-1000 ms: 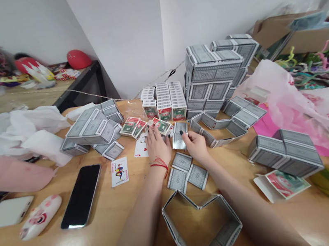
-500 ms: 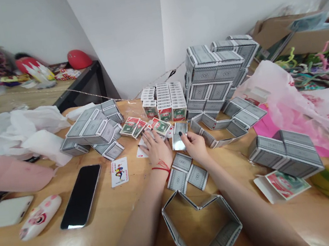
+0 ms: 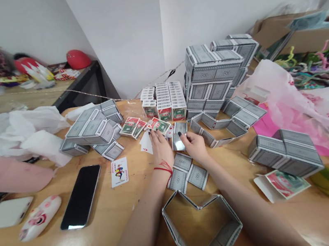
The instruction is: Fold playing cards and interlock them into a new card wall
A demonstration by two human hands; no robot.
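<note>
Wooden bench (image 3: 118, 205) | grey card (image 3: 177, 141) left of my right hand (image 3: 195, 144), under thumb, long axis away; pinch unclear | left hand (image 3: 161, 150) flat, unclenched

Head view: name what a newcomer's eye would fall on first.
The eye would probably fall first on the open heart-shaped frame of grey-patterned cards, close in front, between the forearms. Next comes the tall stack of grey-patterned blocks at the back, right of centre. The black phone also stands out against the wooden table, to the left of the left forearm.
</note>
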